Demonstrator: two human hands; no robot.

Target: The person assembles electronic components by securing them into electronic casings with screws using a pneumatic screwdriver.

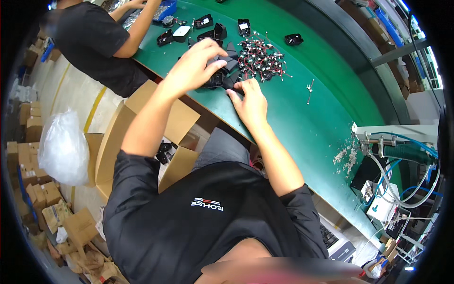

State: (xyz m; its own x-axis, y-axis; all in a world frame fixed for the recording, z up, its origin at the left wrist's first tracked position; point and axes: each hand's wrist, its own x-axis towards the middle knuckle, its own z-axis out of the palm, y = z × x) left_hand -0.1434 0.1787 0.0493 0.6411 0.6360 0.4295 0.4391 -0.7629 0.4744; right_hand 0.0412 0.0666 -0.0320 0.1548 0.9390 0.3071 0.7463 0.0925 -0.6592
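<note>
Both hands on one black plastic housing

The left hand (191, 68) curls its grip over the black housing (215, 80); the right hand (249, 100) pinches its near edge from just beside, near the green table (302, 118) edge, wired parts (260, 59) beyond.

Both bare forearms rise from six o'clock toward twelve, meeting near the middle. The left hand (194, 66) is arched, fingers curled downward toward one o'clock. The right hand (250, 102) lies flatter, fingertips pointing toward eleven o'clock.
</note>
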